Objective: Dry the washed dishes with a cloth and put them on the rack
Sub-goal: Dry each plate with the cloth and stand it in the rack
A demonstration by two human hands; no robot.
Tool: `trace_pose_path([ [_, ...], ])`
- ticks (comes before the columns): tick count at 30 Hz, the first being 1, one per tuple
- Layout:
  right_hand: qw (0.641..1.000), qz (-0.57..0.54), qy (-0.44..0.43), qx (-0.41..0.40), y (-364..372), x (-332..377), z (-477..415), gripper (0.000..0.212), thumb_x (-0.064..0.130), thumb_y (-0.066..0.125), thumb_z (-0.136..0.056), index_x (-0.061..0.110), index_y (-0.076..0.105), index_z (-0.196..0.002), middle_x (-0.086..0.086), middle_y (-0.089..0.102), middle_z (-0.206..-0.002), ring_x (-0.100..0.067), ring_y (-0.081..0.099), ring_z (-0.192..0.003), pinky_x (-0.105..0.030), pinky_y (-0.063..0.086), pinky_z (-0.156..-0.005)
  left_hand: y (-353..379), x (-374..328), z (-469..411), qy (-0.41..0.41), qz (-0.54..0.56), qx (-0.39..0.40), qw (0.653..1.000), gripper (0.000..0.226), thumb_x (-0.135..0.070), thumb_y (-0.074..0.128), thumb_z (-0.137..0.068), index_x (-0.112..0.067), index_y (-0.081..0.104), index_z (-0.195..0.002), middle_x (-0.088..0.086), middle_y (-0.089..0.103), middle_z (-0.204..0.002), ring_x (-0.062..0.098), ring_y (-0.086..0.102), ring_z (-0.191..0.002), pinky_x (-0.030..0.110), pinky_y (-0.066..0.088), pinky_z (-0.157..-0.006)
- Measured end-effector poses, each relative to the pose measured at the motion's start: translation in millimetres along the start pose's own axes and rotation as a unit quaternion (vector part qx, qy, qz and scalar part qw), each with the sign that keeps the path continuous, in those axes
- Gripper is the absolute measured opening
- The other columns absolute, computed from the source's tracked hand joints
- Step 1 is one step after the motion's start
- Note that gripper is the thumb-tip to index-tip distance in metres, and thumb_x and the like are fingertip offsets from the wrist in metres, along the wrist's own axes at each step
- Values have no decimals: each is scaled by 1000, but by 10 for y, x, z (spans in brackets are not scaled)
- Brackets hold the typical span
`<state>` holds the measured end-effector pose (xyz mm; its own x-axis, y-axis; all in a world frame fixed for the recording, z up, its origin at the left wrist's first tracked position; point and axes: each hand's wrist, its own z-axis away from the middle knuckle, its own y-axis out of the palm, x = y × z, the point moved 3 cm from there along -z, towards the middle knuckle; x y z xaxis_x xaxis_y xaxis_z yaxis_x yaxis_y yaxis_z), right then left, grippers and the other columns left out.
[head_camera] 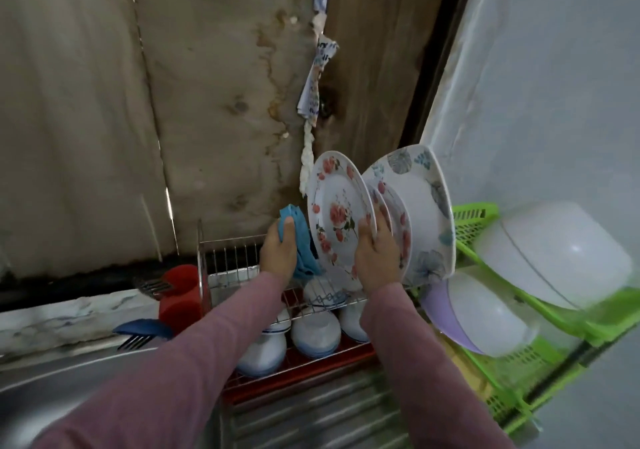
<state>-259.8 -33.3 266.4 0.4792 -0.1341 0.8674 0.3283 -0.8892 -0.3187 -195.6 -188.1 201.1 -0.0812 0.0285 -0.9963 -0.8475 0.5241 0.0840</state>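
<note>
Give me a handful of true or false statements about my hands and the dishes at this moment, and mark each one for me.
1. The left hand holds a blue cloth. True.
2. The right hand holds a bowl. False: it holds the rim of the rose-patterned plate.
3. The rose-patterned plate is upright, on edge, above the wire rack. True.
4. The bowls on the rack's lower tier sit mouth up. False: they are turned upside down.
5. The red cup stands to the right of the wire rack. False: it is at the rack's left end, with forks in it.
</note>
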Motion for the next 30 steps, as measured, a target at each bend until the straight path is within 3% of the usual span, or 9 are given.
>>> trace_pose_path([
  [2, 999, -20, 27, 20, 34, -60, -38, 45, 19, 38, -107, 24, 36, -151, 11, 44, -123, -2, 36, -116, -1, 19, -89, -2, 22, -7, -16, 4, -8, 1000, 32, -54, 41, -100, -30, 52, -117, 6, 65, -113, 26, 64, -102, 45, 53, -95],
  [7, 998, -21, 55, 37, 60, -203, -113, 47, 22, 35, -108, 24, 30, -154, -10, 53, -141, -29, 47, -132, -24, 32, -102, 1, 64, 5, -27, -3, -35, 999, 38, -55, 39, -100, -25, 54, -118, 9, 68, -105, 26, 69, -93, 46, 57, -88],
  [10, 997, -18, 61, 35, 21, -243, -130, 48, 19, 36, -107, 26, 31, -154, -14, 54, -141, -32, 48, -130, -34, 35, -108, 5, 90, 54, -33, -3, -43, 999, 45, -55, 38, -100, -19, 55, -122, 11, 68, -106, 27, 69, -92, 47, 58, -87],
  [14, 997, 2, 48, 56, -11, -260, -118, 49, 20, 35, -107, 28, 27, -155, -12, 52, -143, -31, 49, -131, -35, 36, -109, 30, 82, 129, -30, 9, -53, 998, 48, -53, 38, -101, -16, 55, -126, 11, 68, -109, 27, 69, -94, 46, 57, -88],
  [19, 995, 33, -95, 24, -80, -125, -24, 61, 22, 46, -103, 15, 20, -157, -8, 35, -157, -22, 35, -142, -30, 30, -115, 33, 1, 265, -10, 22, -67, 997, 44, -51, 37, -102, -16, 56, -122, 10, 69, -104, 26, 69, -89, 35, 59, -75],
  [22, 968, 102, -224, -42, -123, -22, 90, 57, 28, 48, -100, 3, 37, -149, -16, 42, -152, -29, 39, -141, -45, 35, -115, 12, -52, 370, 14, 34, -81, 996, 43, -49, 39, -102, -15, 58, -122, 10, 70, -102, 25, 70, -88, 32, 58, -71],
  [25, 928, 153, -320, -113, -143, 6, 237, 51, 28, 52, -96, 1, 52, -139, -19, 50, -145, -36, 42, -138, -45, 32, -116, -14, -121, 553, 36, 46, -87, 994, 37, -46, 39, -103, -17, 60, -114, 7, 71, -99, 22, 70, -86, 27, 56, -67],
  [30, 932, 87, -350, -46, -54, -65, 518, 36, 20, 54, -97, 0, 59, -127, -16, 61, -130, -34, 52, -128, -47, 42, -110, -142, -196, 946, 75, 59, -104, 990, 34, -41, 41, -104, -17, 64, -109, 1, 72, -96, 11, 70, -84, 20, 54, -68],
])
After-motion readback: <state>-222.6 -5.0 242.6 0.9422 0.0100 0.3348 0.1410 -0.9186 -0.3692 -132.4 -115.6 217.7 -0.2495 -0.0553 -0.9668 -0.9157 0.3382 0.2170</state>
